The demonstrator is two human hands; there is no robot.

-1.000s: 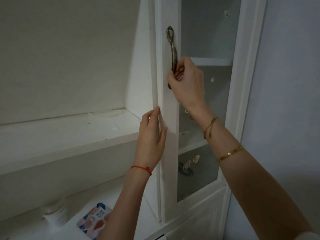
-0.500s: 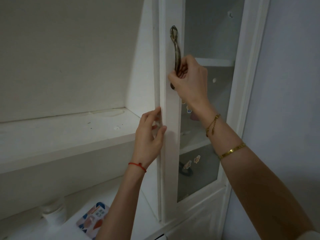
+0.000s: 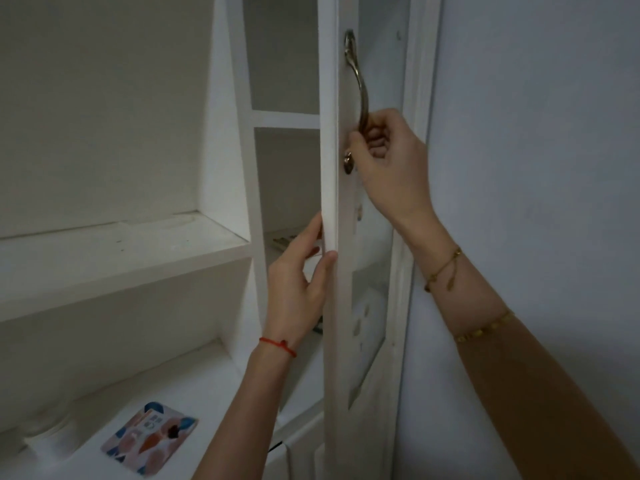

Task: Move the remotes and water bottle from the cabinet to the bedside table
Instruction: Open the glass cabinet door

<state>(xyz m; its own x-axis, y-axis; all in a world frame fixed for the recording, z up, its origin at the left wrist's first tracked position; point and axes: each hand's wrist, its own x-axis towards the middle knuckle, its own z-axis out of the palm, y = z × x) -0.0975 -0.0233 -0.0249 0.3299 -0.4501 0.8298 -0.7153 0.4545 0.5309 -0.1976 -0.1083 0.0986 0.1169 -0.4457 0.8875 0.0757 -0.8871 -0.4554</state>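
Head view looks up at a white cabinet [image 3: 239,98] with its door [image 3: 332,237] part way open. On the middle shelf inside, just past the door edge, lies a thin flat thing that may be one remote [image 3: 284,241]. Only a corner shows, so I cannot be sure. The water bottle is not in sight.

A remote would be light, hard and a bit smooth. My guess is it is best held around its long sides, with the thumb on top. A bottle would be heavier and round, so a full wrap around its middle would be safest.

The left hand [image 3: 298,289] is near the remote. Its fingers are partly curled and its thumb presses the edge of the door. It holds nothing else. The right hand [image 3: 391,161] is up and to the right, with its fingers closed around the low end of the metal handle [image 3: 358,95].

Far down on the left, a bright card [image 3: 149,438] lies flat on a lower shelf beside a white jar [image 3: 48,434]. A bare wall [image 3: 536,168] fills the right side.
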